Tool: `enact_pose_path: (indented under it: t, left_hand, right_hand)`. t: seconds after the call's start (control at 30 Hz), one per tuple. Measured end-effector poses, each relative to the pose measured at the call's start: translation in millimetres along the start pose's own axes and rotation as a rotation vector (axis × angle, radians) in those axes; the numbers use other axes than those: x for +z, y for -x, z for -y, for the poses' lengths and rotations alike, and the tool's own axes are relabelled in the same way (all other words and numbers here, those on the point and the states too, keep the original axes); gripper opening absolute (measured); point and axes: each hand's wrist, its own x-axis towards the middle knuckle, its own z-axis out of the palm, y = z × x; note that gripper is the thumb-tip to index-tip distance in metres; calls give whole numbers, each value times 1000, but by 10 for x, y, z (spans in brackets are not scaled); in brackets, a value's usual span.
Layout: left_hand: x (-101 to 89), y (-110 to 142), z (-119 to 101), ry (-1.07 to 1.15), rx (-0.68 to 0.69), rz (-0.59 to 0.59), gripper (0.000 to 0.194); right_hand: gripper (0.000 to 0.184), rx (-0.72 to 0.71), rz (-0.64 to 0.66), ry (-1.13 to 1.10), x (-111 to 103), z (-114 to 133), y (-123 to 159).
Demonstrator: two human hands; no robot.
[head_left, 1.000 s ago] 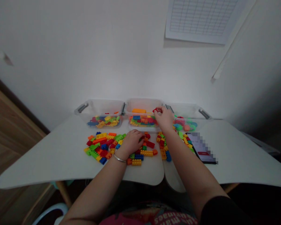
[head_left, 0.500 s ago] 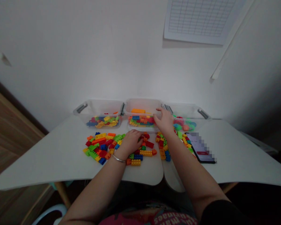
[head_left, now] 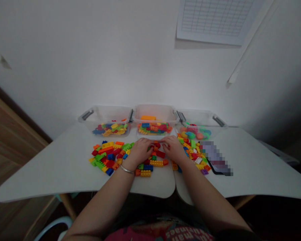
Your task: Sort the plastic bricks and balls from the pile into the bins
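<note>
My left hand rests palm down on the middle pile of toy building bricks, a silver bangle at its wrist. Its fingers curve to the right, and the thumb lies apart from them. Facing it, my right hand lies low over the right edge of this pile, fingers pointing left and thumb apart. Between the two hands lie small red bricks and a longer red brick. Closer to me are a yellow-orange brick and a blue brick. I see no brick gripped in either hand, though the palms are hidden.
Along the wall stand three clear bins: the left bin, the middle bin and the right bin, each holding coloured pieces. More bricks spread to the left and right. A phone lies at the right.
My right hand has come down from the front right corner of the middle bin to the bricks beside my left hand. The left hand has stayed nearly still.
</note>
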Motion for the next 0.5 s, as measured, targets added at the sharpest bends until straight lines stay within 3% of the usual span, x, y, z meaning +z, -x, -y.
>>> enact_pose_path:
  t: [0.23, 0.37, 0.5]
  left_hand:
    - [23, -5, 26, -12, 25, 5, 21]
    - [33, -5, 39, -10, 30, 3, 20]
    - [31, -4, 44, -5, 25, 5, 21]
  right_hand:
    - [35, -17, 167, 52, 53, -28, 56]
    - [34, 8, 155, 61, 68, -21, 56]
    - [29, 134, 112, 85, 72, -30, 56]
